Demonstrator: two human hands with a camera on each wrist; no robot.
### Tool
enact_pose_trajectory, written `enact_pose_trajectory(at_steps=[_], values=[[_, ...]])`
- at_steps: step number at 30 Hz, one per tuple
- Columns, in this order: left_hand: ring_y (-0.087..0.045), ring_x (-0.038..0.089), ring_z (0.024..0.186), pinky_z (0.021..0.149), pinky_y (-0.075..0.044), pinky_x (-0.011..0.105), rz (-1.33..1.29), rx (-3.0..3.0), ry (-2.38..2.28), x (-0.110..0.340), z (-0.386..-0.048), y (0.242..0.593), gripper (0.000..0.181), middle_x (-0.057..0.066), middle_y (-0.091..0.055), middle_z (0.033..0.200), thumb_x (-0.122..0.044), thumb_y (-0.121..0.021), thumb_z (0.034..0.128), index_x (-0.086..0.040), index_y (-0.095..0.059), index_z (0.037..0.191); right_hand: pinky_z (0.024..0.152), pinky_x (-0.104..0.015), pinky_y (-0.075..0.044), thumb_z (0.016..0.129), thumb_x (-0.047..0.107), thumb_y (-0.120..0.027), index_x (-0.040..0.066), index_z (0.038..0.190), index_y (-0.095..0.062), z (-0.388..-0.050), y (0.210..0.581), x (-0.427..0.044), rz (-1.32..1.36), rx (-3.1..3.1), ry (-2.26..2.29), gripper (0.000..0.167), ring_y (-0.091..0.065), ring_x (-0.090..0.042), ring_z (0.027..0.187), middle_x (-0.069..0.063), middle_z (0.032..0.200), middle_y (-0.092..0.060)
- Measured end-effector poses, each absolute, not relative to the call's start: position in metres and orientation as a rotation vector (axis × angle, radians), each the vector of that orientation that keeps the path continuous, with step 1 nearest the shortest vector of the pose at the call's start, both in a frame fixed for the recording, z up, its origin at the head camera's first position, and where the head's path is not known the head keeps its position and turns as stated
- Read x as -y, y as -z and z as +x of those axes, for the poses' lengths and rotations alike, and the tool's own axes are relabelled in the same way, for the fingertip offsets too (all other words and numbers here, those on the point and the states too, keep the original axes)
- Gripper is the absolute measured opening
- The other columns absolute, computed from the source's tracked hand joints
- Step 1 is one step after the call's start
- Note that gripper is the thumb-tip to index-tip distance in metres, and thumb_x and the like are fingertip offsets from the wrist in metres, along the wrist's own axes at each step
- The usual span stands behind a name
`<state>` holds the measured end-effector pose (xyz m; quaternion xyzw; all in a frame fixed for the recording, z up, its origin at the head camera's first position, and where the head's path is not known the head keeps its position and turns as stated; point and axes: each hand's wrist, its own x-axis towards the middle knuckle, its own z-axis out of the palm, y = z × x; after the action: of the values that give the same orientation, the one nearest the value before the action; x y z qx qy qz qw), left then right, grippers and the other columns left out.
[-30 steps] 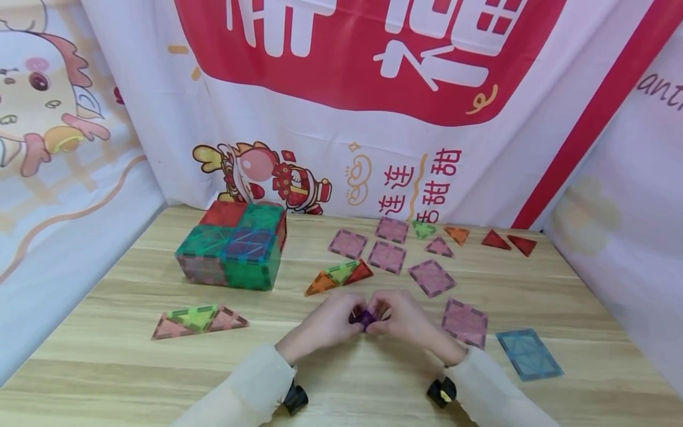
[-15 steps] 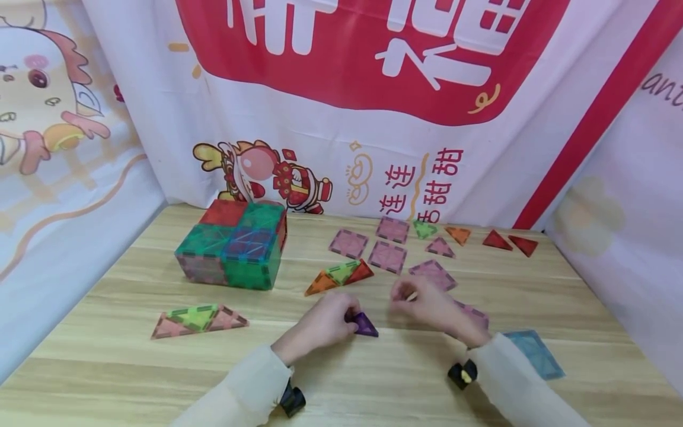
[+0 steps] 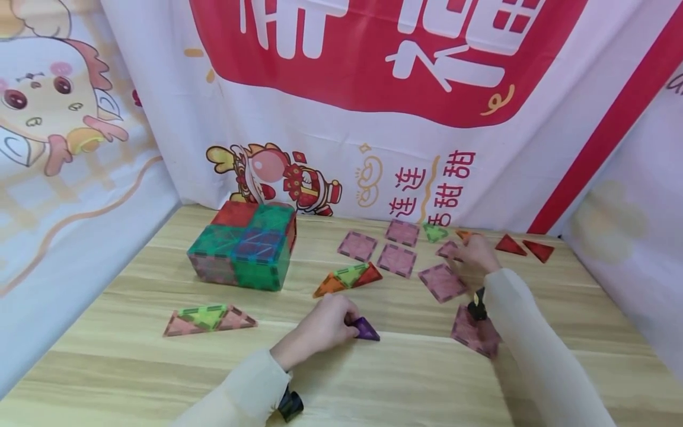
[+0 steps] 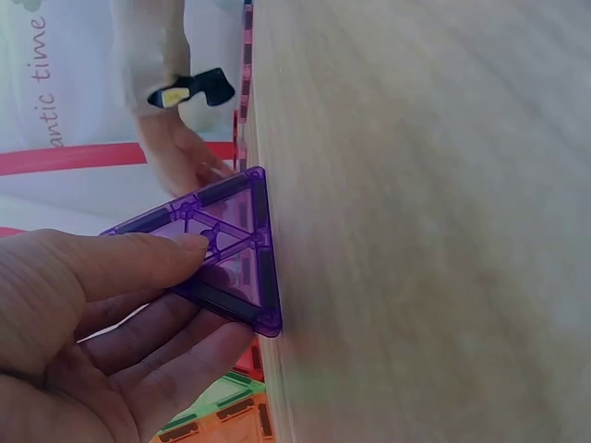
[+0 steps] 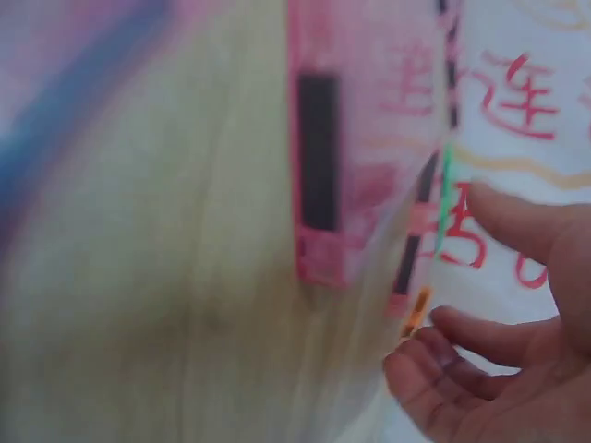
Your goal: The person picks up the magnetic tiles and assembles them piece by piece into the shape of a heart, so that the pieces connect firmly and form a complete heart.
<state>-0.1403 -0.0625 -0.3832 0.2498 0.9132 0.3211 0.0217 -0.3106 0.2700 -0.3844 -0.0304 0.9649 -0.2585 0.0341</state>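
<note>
In the head view, my left hand [image 3: 326,323] pinches a purple triangular magnetic tile [image 3: 366,330] at the table's middle. The left wrist view has the thumb lying across the face of this translucent triangle [image 4: 242,226], with the fingers behind it and one edge down by the tabletop. My right hand [image 3: 478,254] reaches over the back right, beside a pink triangle tile [image 3: 448,249] and an orange triangle tile [image 3: 464,235] that it partly covers. The right wrist view shows the thumb and fingers of this hand [image 5: 499,341] spread apart, holding nothing.
A box of green, red, blue and pink tiles [image 3: 240,246] stands at the back left. A pink-and-green tile strip [image 3: 209,319] and an orange-green-red strip [image 3: 349,277] lie flat. Several pink squares [image 3: 441,281] and two red triangles [image 3: 538,251] lie toward the right.
My right hand has let go of the purple triangle and moved back and right to the small triangles. My left hand keeps its pinch. The head view has shifted slightly left.
</note>
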Motion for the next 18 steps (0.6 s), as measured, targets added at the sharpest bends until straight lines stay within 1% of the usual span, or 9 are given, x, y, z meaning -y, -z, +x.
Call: enact_pose_trajectory(at_steps=[1,3,4,6,8,11,13,16,18], values=[[-0.046,0.002,0.057,0.058,-0.040,0.019,0.771,-2.835,-0.992,0.063,-0.140,0.383,0.010,-0.005,-0.062,0.066,-0.005,-0.076,0.0761,-0.009,-0.070,0.071,0.051,-0.027,-0.032,0.088,0.029,-0.060,0.010,0.061,-0.043,-0.314,0.385,-0.270,-0.087,-2.956,0.757,0.037,-0.036,-0.013,0.051,0.003,0.053,-0.035],[-0.046,0.001,0.058,0.064,-0.040,0.021,0.768,-2.845,-0.975,0.064,-0.140,0.384,0.009,-0.006,-0.062,0.066,-0.006,-0.077,0.0761,-0.010,-0.070,0.071,0.051,-0.027,-0.033,0.085,0.040,-0.065,0.008,0.065,-0.048,-0.320,0.386,-0.268,-0.038,-2.930,0.720,0.040,-0.035,-0.012,0.050,0.004,0.052,-0.033],[-0.046,0.001,0.058,0.065,-0.040,0.021,0.769,-2.846,-0.970,0.064,-0.140,0.384,0.009,-0.006,-0.062,0.066,-0.006,-0.077,0.0761,-0.010,-0.070,0.071,0.053,-0.028,-0.034,0.083,0.044,-0.066,0.008,0.067,-0.049,-0.322,0.385,-0.265,-0.007,-2.914,0.701,0.043,-0.037,-0.013,0.051,0.003,0.054,-0.035],[-0.046,0.001,0.059,0.067,-0.040,0.021,0.765,-2.853,-0.956,0.064,-0.140,0.383,0.009,-0.007,-0.063,0.067,-0.006,-0.077,0.0760,-0.010,-0.071,0.072,0.057,-0.030,-0.037,0.079,0.050,-0.071,0.004,0.080,-0.050,-0.325,0.383,-0.259,0.075,-2.876,0.714,0.050,-0.042,-0.018,0.060,-0.003,0.064,-0.042],[-0.047,0.001,0.059,0.069,-0.039,0.022,0.765,-2.859,-0.944,0.064,-0.140,0.382,0.008,-0.007,-0.063,0.067,-0.006,-0.077,0.0759,-0.011,-0.071,0.072,0.062,-0.032,-0.042,0.077,0.049,-0.073,0.000,0.091,-0.051,-0.326,0.379,-0.254,0.135,-2.836,0.722,0.055,-0.047,-0.022,0.071,-0.010,0.077,-0.049],[-0.047,0.000,0.057,0.067,-0.038,0.021,0.765,-2.853,-0.950,0.063,-0.139,0.381,0.006,-0.006,-0.064,0.068,-0.005,-0.077,0.0761,-0.010,-0.072,0.074,0.072,-0.035,-0.045,0.077,0.041,-0.075,-0.001,0.093,-0.052,-0.326,0.374,-0.251,0.152,-2.821,0.715,0.051,-0.049,-0.026,0.084,-0.016,0.092,-0.053],[-0.047,0.000,0.056,0.066,-0.039,0.020,0.764,-2.847,-0.962,0.063,-0.139,0.380,0.006,-0.006,-0.064,0.067,-0.005,-0.077,0.0761,-0.009,-0.073,0.074,0.071,-0.034,-0.044,0.077,0.036,-0.076,0.001,0.087,-0.056,-0.327,0.373,-0.252,0.143,-2.797,0.722,0.041,-0.051,-0.023,0.079,-0.012,0.084,-0.057],[-0.046,0.000,0.056,0.061,-0.040,0.019,0.758,-2.837,-0.980,0.064,-0.139,0.381,0.005,-0.005,-0.064,0.067,-0.005,-0.076,0.0762,-0.008,-0.073,0.074,0.064,-0.030,-0.042,0.078,0.029,-0.076,0.009,0.071,-0.055,-0.329,0.374,-0.258,0.097,-2.767,0.780,0.030,-0.049,-0.016,0.064,-0.001,0.063,-0.053],[-0.047,0.000,0.056,0.061,-0.039,0.019,0.761,-2.835,-0.983,0.064,-0.139,0.381,0.006,-0.005,-0.064,0.067,-0.005,-0.076,0.0762,-0.009,-0.073,0.074,0.062,-0.027,-0.041,0.080,0.021,-0.073,0.009,0.069,-0.052,-0.326,0.373,-0.265,0.047,-2.760,0.869,0.026,-0.047,-0.012,0.060,0.003,0.060,-0.051]])
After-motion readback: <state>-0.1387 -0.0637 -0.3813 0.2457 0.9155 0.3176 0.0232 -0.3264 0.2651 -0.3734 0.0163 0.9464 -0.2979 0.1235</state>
